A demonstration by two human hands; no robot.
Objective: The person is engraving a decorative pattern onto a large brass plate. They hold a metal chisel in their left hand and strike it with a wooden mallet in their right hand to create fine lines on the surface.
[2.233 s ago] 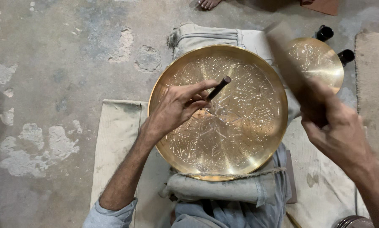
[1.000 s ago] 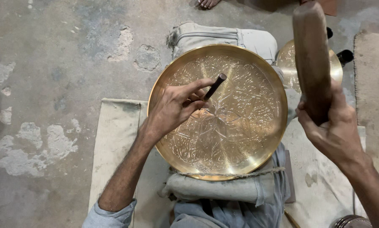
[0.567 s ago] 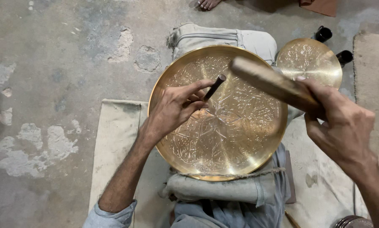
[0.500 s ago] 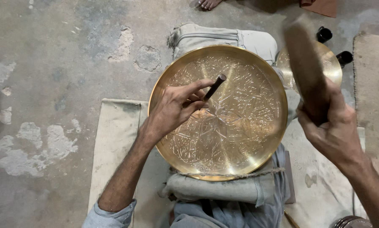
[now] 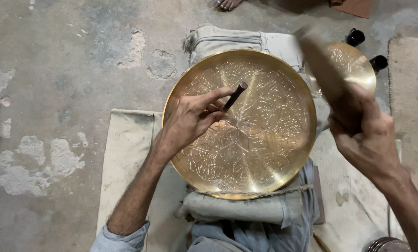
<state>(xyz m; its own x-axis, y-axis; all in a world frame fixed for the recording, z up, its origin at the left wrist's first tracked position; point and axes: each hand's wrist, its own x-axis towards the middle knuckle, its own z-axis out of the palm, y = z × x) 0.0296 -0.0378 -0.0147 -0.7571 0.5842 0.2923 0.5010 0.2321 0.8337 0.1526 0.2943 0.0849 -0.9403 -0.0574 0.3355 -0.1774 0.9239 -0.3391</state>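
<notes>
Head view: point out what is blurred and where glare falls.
Head view: the wooden mallet in the right hand is smeared by motion blur; the left hand and its dark punch are sharp; bright glare streaks cross the engraved brass plate, while the concrete floor is evenly lit.

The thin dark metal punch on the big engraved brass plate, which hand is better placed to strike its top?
The right hand: it holds the raised wooden mallet, while the left hand pinches the punch on the plate.
</notes>
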